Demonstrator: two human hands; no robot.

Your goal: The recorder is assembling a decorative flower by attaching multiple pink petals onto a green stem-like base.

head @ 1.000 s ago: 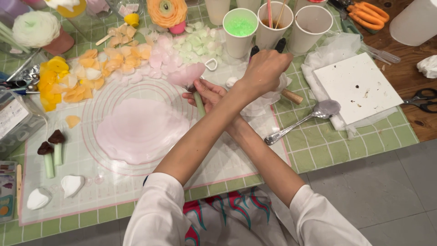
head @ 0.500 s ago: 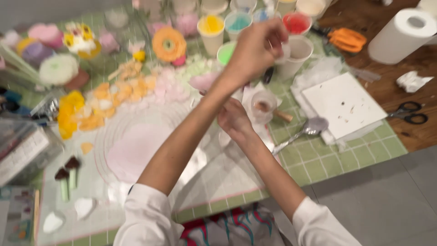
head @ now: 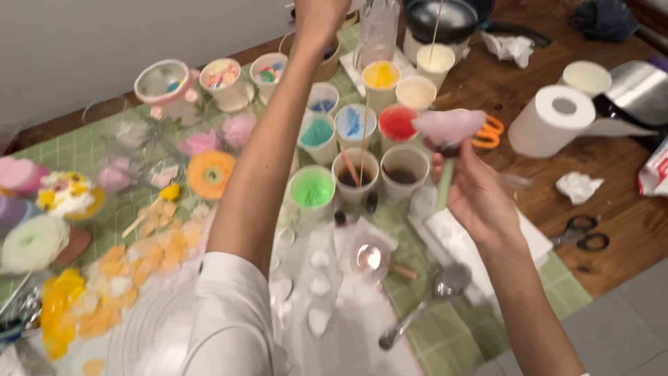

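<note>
My right hand is shut on a pale green stem topped by a pink petal-shaped flower head, held up over the cups of coloured paste. My left arm stretches far across the table. My left hand is at the top edge, above a brown bowl, and its fingers are cut off by the frame. Below it stand a green cup, a red cup, a blue cup and a yellow cup.
A paper towel roll, orange scissors, black scissors and a dark pan sit on the right. A spoon lies near the front. Finished flowers and orange-yellow petals cover the left of the green mat.
My left hand has risen from the mat and reached to the far cups. My right hand has lifted the pink flower on its stem up off the table.
</note>
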